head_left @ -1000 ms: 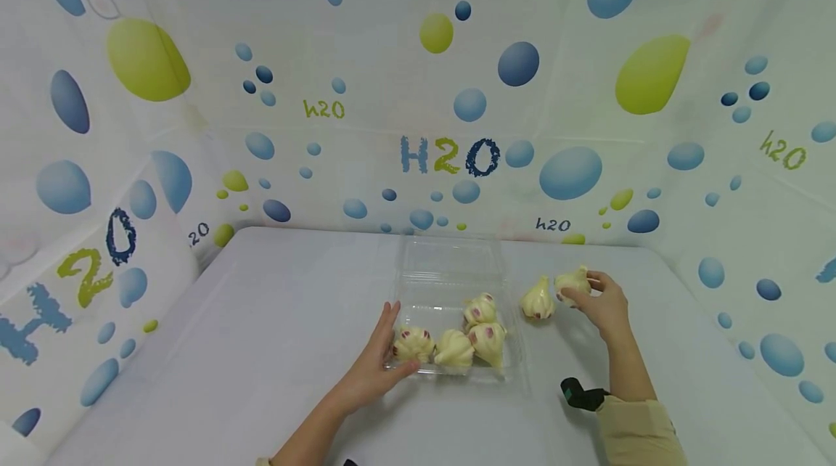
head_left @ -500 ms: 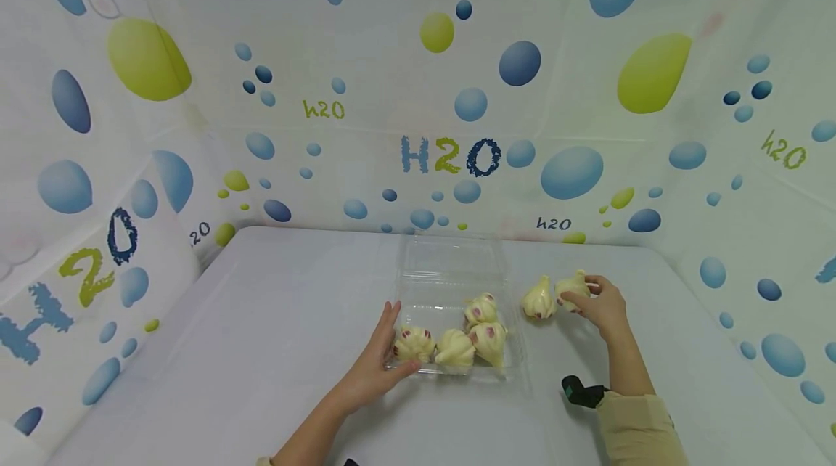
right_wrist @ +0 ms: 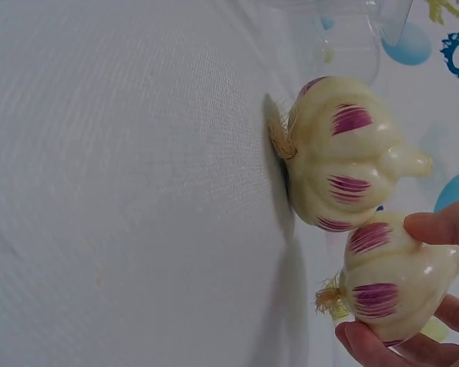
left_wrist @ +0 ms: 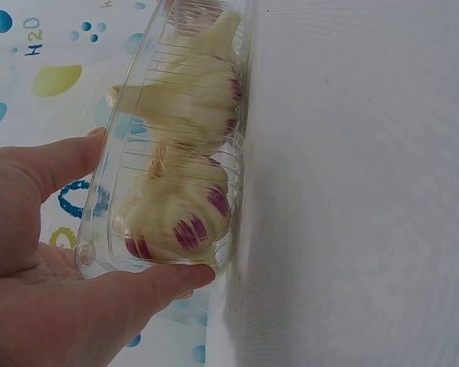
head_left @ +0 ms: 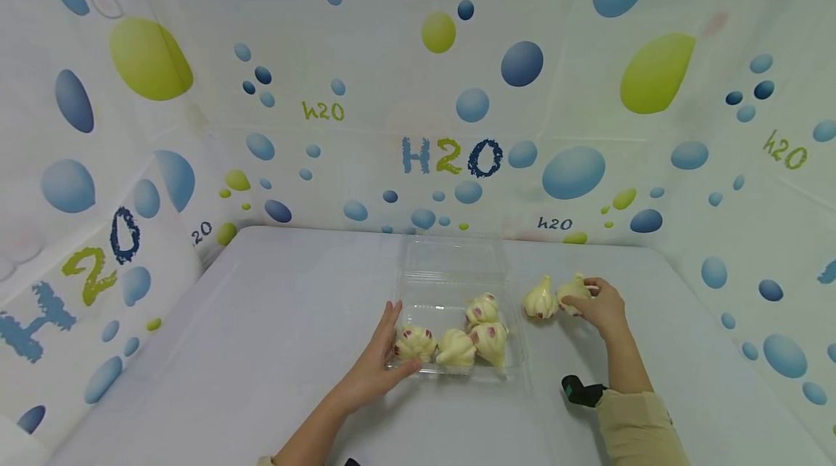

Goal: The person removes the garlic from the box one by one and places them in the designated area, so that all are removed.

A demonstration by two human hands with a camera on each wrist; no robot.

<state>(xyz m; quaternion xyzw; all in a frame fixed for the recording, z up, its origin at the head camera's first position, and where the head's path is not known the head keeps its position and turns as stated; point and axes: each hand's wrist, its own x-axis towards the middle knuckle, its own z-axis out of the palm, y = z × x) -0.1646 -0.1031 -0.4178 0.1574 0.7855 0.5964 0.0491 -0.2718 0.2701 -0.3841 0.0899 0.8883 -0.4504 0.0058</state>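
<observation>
The right hand (head_left: 602,306) pinches a cream-coloured garlic bulb (head_left: 571,297) streaked with purple, its tuft of roots turned toward the table (head_left: 313,306). Just beside it a second, similar garlic bulb (head_left: 541,299) stands upright, neck up. To their left lies a clear plastic clamshell container (head_left: 431,312), lid (head_left: 453,259) folded back; the left hand (head_left: 374,372) touches its near left corner. Four garlic bulbs (head_left: 456,348) lie inside: three along the near side, one behind the rightmost.

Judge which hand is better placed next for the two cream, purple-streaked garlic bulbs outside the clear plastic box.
Likely the right hand: it grips one bulb, with the second bulb right beside it. The left hand touches the box at its left end, farther from both.
</observation>
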